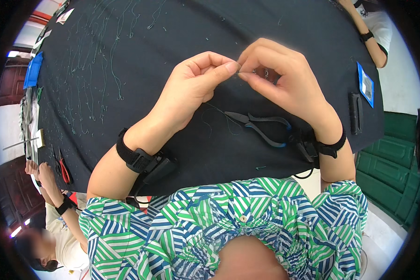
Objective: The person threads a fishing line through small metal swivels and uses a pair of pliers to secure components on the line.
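My left hand (186,86) is closed, its thumb and forefinger pinched together over the dark cloth. From below it a thin dark line (213,107) trails down toward the pliers. My right hand (291,74) meets it fingertip to fingertip, also pinching; what lies right at the tips is too small to make out. Small shiny metal pieces (266,73), perhaps hooks, show inside the curl of my right fingers. Below the hands lie blue-handled pliers (261,125), jaws pointing left, with loops of line by their tip.
Many green lengths of knotted line (112,60) spread over the black tablecloth (182,28) at the left. Red-handled cutters (64,170) lie by the left edge, near a co-worker's hands (44,175). A blue packet (366,85) and a black bar-shaped object (355,113) lie right. Another person's arm (366,35) shows far right.
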{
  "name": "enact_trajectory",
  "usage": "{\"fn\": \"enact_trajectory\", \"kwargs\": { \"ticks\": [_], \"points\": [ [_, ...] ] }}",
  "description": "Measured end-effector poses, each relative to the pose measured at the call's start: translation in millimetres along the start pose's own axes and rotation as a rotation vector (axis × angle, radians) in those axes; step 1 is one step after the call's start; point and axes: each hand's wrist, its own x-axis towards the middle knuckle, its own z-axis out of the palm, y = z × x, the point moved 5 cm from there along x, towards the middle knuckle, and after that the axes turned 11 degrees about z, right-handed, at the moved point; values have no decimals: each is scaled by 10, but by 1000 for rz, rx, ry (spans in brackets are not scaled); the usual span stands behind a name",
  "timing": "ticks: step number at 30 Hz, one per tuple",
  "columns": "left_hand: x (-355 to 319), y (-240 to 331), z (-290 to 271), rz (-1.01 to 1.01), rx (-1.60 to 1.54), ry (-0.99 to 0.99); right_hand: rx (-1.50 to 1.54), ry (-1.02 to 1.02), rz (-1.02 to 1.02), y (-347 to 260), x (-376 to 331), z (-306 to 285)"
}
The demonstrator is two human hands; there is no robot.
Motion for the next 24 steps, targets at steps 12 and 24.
{"fn": "enact_trajectory", "kwargs": {
  "ticks": [12, 24],
  "points": [
    [-1, -18, -11, -22, -3, 15, 41, 14, 103, 66, -15, -24],
    [-2, -24, -6, -42, -28, -4, -40, 117, 36, 26, -23, 68]
  ]
}}
